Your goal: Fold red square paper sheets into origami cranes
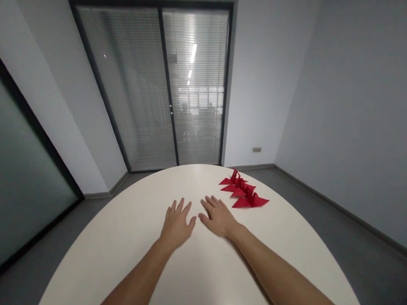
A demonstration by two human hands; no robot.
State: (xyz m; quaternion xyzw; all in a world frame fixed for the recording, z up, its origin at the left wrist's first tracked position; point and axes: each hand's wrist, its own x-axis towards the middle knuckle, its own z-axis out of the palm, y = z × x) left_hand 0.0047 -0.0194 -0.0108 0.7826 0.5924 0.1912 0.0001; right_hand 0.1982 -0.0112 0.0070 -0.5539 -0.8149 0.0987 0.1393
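Note:
My left hand (177, 222) lies flat, palm down, on the white round table (126, 228), fingers stretched out and holding nothing. My right hand (218, 215) rests flat beside it, a small gap between the thumbs, fingers also spread and empty. Just right of and beyond my right hand, several folded red paper cranes (245, 192) stand in a row on the table, apart from my fingers.
The table's far rim curves in front of a glass sliding door with closed blinds (163, 87). Grey walls stand left and right, with grey floor (327, 210) around the table. A wall socket (256, 149) sits low on the far wall.

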